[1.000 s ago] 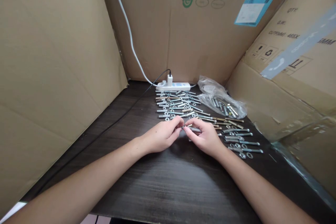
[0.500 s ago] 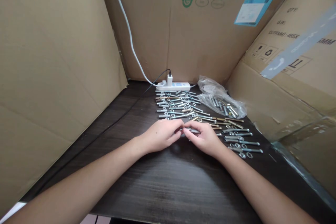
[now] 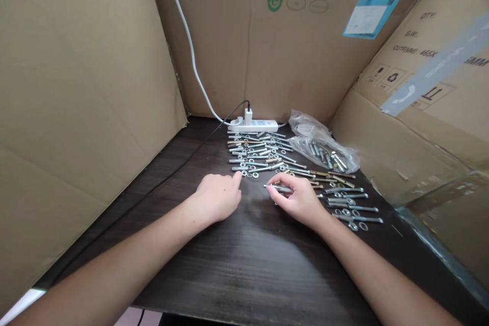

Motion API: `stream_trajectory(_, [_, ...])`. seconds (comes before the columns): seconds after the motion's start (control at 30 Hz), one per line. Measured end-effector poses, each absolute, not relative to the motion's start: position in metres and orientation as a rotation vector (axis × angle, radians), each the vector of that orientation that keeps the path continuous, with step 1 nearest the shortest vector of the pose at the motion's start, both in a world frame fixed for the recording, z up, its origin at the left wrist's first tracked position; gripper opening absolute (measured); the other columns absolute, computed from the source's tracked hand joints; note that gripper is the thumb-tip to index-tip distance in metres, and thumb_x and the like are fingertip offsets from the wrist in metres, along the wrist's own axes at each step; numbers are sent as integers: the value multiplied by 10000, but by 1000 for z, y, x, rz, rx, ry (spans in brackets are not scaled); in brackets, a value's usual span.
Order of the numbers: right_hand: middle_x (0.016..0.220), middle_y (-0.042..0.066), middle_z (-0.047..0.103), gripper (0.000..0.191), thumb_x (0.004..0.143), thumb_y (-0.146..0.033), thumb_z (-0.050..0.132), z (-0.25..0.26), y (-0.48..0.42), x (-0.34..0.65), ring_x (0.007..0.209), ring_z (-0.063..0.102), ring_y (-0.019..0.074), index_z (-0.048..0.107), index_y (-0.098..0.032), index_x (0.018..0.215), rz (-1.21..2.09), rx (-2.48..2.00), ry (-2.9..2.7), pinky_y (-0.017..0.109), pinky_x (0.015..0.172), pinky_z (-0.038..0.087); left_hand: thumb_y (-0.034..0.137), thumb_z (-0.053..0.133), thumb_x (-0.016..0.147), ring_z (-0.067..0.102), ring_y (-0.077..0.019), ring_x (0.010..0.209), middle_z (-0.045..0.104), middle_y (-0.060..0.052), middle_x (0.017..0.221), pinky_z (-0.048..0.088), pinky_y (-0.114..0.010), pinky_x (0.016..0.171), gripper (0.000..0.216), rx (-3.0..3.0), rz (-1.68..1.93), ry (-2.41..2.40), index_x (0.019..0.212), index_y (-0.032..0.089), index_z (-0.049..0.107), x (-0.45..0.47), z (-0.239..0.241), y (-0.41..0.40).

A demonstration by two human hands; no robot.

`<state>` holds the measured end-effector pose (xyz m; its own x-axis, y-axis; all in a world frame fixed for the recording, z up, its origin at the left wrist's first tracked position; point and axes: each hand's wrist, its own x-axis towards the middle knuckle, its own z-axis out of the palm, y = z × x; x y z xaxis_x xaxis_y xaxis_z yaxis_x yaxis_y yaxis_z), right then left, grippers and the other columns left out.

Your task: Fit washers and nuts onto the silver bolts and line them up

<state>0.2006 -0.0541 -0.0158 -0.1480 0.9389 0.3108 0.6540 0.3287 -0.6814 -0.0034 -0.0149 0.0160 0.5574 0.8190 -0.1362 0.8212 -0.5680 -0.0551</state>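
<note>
My left hand (image 3: 221, 194) rests low over the dark table, index finger stretched out and the other fingers curled. That fingertip is at a small nut (image 3: 244, 173) at the front of the laid-out hardware; whether it touches, I cannot tell. Between thumb and fingers, my right hand (image 3: 296, 196) holds a silvery metal bolt (image 3: 281, 189), its narrow end pointing left. Beyond the hands lie rows of bolts (image 3: 260, 169), metal sleeves and rings, with a flat washer (image 3: 255, 175) close to the nut. More bolts (image 3: 355, 208) and washers lie right of my right hand.
A clear plastic bag (image 3: 324, 147) with metal sleeves in it lies at the back right. Behind the rows is a white power strip (image 3: 263, 125) with a plugged-in charger and a black cable (image 3: 168, 179) crossing the table. Cardboard walls (image 3: 214, 51) enclose the left, back and right.
My left hand has moved left, away from the bolt and my right hand, to the nut. My right hand stays in place with the bolt.
</note>
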Motion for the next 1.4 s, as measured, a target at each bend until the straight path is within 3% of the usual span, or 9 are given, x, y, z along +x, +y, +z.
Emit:
stream_trajectory(0.33, [711, -11, 676, 117, 819, -277, 575, -14, -53, 200, 583, 598, 112, 646, -185, 816, 511, -1348, -1901, 216, 573, 455, 210, 425, 852, 665, -241, 699, 686, -89, 776, 429, -287, 570, 153, 2824, -114, 1264, 953, 158, 528, -2, 4, -6])
stream_trajectory(0.67, [679, -15, 660, 123, 818, -281, 573, -15, -52, 201, 545, 568, 107, 641, -179, 821, 476, -1346, -1913, 217, 556, 430, 241, 475, 863, 578, -150, 677, 625, -8, 782, 399, -238, 589, 79, 2709, 503, 972, 917, 187, 492, 7, 11, -8])
stream_trajectory(0.93, [683, -10, 658, 120, 817, -260, 560, -12, -54, 199, 557, 569, 108, 640, -171, 831, 518, -1318, -1904, 214, 563, 429, 197, 473, 887, 585, -154, 814, 620, -28, 924, 456, -266, 727, 103, 2651, 602, 753, 976, 180, 523, 8, 7, -9])
stream_trajectory(1.4, [640, -14, 608, 139, 816, -293, 570, -16, -54, 200, 506, 500, 101, 607, -175, 879, 555, -1309, -1837, 218, 501, 401, 178, 433, 906, 605, -162, 877, 619, -56, 1072, 491, -318, 816, 205, 2521, 597, 804, 1103, 184, 490, 8, 7, -11])
